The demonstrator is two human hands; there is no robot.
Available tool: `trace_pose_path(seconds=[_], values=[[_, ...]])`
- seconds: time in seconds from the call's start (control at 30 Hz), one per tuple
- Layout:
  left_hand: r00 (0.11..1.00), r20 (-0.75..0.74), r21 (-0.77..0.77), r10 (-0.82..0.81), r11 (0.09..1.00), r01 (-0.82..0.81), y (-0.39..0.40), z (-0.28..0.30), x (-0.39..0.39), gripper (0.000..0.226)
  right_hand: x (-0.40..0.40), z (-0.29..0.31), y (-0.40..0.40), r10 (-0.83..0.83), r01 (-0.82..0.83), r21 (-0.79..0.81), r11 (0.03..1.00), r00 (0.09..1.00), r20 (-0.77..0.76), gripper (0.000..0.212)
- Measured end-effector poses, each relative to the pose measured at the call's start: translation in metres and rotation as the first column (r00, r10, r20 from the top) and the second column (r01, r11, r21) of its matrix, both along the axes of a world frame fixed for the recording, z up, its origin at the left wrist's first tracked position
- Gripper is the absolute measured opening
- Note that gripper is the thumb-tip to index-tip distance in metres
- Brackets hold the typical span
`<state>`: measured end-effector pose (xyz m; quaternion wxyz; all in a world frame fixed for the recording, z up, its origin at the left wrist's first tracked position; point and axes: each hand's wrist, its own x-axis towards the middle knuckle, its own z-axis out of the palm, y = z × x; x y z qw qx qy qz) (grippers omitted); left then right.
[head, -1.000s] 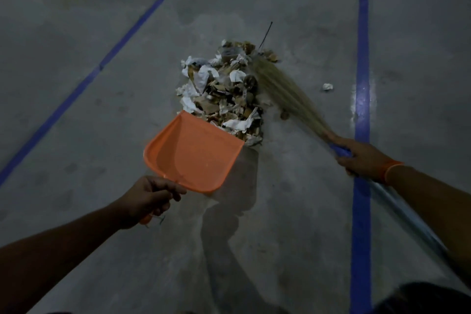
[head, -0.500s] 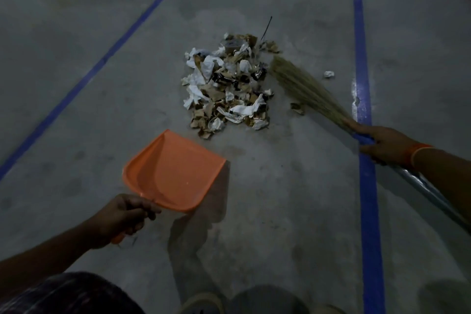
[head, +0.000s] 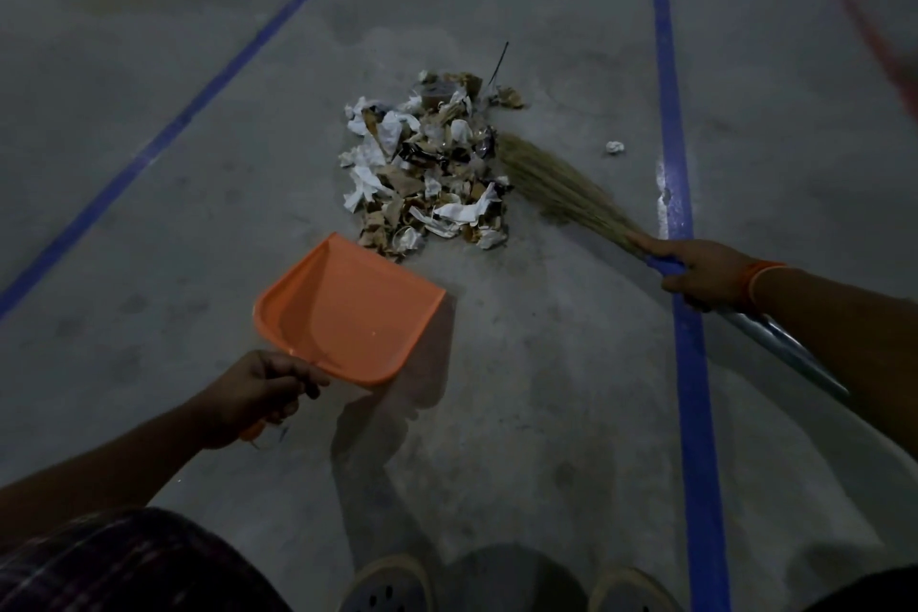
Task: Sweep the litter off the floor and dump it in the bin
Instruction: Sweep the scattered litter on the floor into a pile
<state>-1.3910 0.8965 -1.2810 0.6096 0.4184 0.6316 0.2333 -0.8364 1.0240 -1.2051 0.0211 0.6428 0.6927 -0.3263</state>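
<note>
The litter (head: 427,164) sits heaped at frame centre, unscooped; left hand (head: 258,395) grips the dustpan (head: 347,308) just below it; right hand (head: 705,271) clasps the broom (head: 561,184), which likely must push the heap in next.

smooth plastic dustpan (head: 347,308), straw broom (head: 556,181) (shiny metal handle), crumpled paper litter (head: 427,164).

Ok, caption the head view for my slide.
Left hand angles an empty orange dustpan toward a litter pile while the right hand holds the broom against its far side.
</note>
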Motion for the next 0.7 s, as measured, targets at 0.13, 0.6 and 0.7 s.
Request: trace_pose_path(seconds=[0.13, 0.6, 0.7], values=[[1.000, 0.021, 0.015, -0.013, 1.000, 0.012, 0.003, -0.003, 0.008, 0.041, 0.003, -0.005, 0.003, 0.005, -0.005, 0.005, 1.000, 1.000, -0.009, 0.075], [0.994, 0.070, 0.043, 0.079, 0.996, -0.082, 0.002, -0.029, 0.030, 0.043, 0.010, -0.036, 0.006, -0.114, 0.115, -0.040, 0.993, 0.993, 0.013, 0.069], [0.990, 0.087, 0.031, 0.107, 0.993, -0.110, 0.003, -0.035, 0.029, 0.043, 0.001, -0.046, 0.008, -0.104, 0.103, -0.051, 0.993, 0.994, -0.017, 0.068]])
